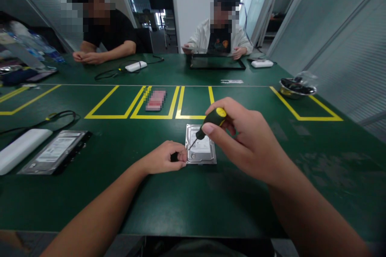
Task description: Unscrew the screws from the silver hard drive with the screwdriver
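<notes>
A silver hard drive (205,153) with a white label lies flat on the green table (169,204) in front of me. My left hand (164,158) rests at the drive's left edge, its fingers curled and the thumb and fingertips against that edge. In my right hand (249,140) is a screwdriver (216,117) with a dark green and yellow handle, gripped between thumb and fingers. Its shaft slants down to the left, and the tip is at the left side of the drive, near my left fingertips. Whether the tip sits in a screw is too small to tell.
Leftward lie another hard drive (57,150) and a white power strip (24,148) with a black cable. Yellow tape outlines (105,116) mark the table, with a blurred reddish object (156,100) inside one. A metal bowl (298,88) stands right. Two people sit opposite; one handles a black frame (217,68).
</notes>
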Tool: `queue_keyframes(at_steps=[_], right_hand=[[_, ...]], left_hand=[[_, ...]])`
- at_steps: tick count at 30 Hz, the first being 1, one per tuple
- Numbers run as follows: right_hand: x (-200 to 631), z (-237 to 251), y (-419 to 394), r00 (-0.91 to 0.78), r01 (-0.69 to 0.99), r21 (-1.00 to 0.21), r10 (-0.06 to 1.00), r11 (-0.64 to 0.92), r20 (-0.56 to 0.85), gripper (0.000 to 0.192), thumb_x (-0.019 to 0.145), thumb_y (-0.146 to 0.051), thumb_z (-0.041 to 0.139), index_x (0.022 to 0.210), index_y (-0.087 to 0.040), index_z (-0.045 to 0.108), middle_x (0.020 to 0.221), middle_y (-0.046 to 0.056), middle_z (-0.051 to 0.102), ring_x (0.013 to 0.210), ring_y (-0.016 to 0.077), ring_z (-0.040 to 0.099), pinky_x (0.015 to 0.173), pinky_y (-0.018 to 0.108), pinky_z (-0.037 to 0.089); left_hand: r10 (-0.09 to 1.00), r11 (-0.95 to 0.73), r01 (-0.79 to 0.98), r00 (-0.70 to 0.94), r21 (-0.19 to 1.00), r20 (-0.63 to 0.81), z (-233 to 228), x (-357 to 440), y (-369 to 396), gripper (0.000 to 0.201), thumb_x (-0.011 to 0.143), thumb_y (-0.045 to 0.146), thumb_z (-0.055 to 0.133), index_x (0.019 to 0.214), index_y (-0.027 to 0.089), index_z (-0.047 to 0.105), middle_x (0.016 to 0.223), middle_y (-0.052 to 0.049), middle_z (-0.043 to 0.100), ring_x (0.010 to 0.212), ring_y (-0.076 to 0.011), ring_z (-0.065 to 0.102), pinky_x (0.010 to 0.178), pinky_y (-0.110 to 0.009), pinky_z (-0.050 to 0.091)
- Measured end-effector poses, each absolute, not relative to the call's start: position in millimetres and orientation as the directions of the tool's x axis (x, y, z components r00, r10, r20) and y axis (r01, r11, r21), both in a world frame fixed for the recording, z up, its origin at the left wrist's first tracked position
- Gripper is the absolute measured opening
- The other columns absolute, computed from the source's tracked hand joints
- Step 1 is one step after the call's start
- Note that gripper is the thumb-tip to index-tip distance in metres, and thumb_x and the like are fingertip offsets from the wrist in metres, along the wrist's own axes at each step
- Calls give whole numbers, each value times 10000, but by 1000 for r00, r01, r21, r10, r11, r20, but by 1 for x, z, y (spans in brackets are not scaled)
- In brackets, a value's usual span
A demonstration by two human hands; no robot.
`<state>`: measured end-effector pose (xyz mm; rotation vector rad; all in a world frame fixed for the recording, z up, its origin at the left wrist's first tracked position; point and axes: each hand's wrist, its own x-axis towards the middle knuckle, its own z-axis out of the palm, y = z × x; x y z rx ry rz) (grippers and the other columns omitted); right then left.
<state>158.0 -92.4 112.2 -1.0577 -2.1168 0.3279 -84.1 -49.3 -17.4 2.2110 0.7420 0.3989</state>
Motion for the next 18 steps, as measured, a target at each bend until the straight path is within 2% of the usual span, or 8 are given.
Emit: queue_keyframes(at_steps=[5, 18], right_hand=[[160, 110, -93, -418, 563, -530, 772, 634, 479, 173, 968, -369, 527, 976, -201, 566, 741, -30, 559, 607, 107, 495, 554, 241, 360], [160, 98, -87, -451, 549, -573, 793, 609, 410, 221, 962, -406, 524, 976, -191, 569, 764, -17, 613, 621, 115, 541, 560, 243, 349]], left_hand=[[624, -526, 383, 780, 759, 39, -17, -83, -49, 26, 781, 154, 638, 803, 155, 624, 748, 7, 631, 717, -122, 587, 704, -242, 439], [622, -518, 366, 782, 773, 46, -16, -84, -47, 39, 787, 169, 652, 821, 162, 632, 757, 10, 644, 731, -124, 600, 708, -243, 444]])
